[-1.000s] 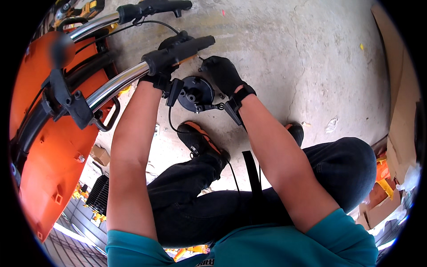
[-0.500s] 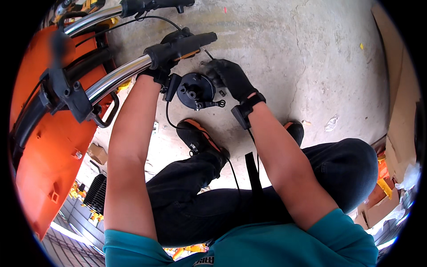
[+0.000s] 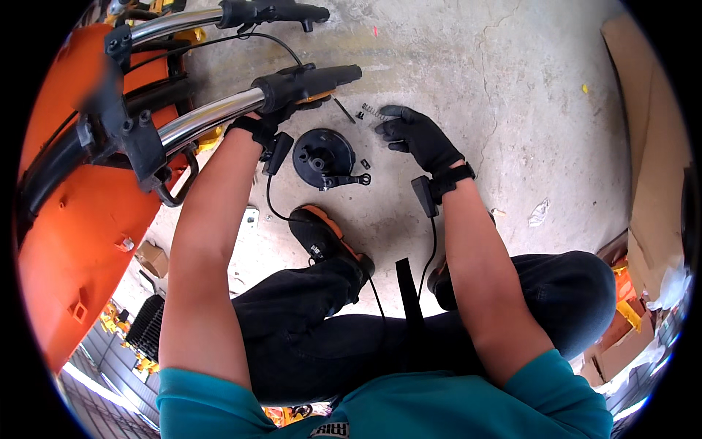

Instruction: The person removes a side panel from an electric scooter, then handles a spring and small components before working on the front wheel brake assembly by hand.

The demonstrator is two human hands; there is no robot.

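My left hand [image 3: 278, 110], gloved in black, grips the lower black part [image 3: 303, 82] of the nearer chrome fork tube [image 3: 208, 117] from beneath; its fingers are partly hidden. My gloved right hand [image 3: 413, 135] pinches the end of a small coil spring [image 3: 370, 110] right of the fork. A thin dark rod [image 3: 344, 110] slants down from the fork's edge, near a tiny black part [image 3: 360, 115]. A round black brake plate with a short lever [image 3: 330, 150] lies on the floor between my hands, a small dark fitting [image 3: 365, 164] at its right.
An orange body panel [image 3: 80, 227] with black frame fills the left; a second fork [image 3: 175, 24] with a cable crosses above. My shoe [image 3: 311, 230] and bent knee are below. Cardboard [image 3: 643, 183] leans at the right edge, near a crumpled wrapper [image 3: 540, 212] on the concrete floor.
My right hand has moved right, away from the fork, with the spring at its fingertips. The view has shifted slightly; my left hand remains at the fork.
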